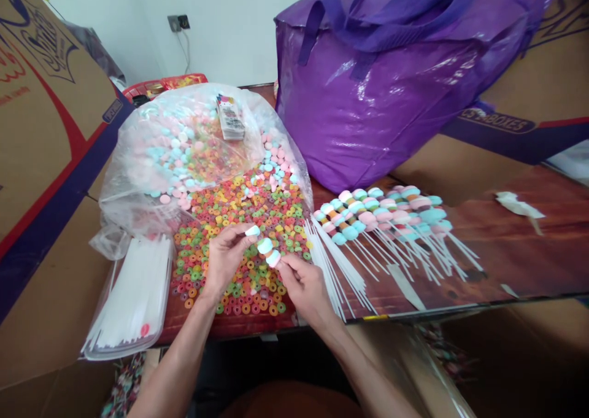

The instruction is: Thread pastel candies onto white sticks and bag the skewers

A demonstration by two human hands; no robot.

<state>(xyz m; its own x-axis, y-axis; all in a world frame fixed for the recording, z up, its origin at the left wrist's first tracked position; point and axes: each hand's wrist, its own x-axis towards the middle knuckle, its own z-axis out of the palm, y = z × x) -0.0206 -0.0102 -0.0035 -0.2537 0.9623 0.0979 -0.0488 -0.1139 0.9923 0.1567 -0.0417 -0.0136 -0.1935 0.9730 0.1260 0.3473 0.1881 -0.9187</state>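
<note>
Between finger and thumb my left hand (229,252) pinches a pale blue and white marshmallow (253,230). My right hand (304,283) grips a candy skewer (268,252) that carries marshmallows with an orange gummy ring between them; its stick is mostly hidden by the fingers. The loose marshmallow is a small gap away from the skewer's top end. Under both hands spreads a layer of colourful gummy rings (207,277). Right of my right hand lie bare white sticks (338,270), beside a pile of finished-looking candy skewers (381,212).
A clear plastic bag (133,154) with pink and blue marshmallows lies behind the rings. White sticks fill a plastic container (133,295) at left. A big purple bag (368,105) and cardboard boxes (55,129) stand around the table. Paper scraps (519,204) lie at right.
</note>
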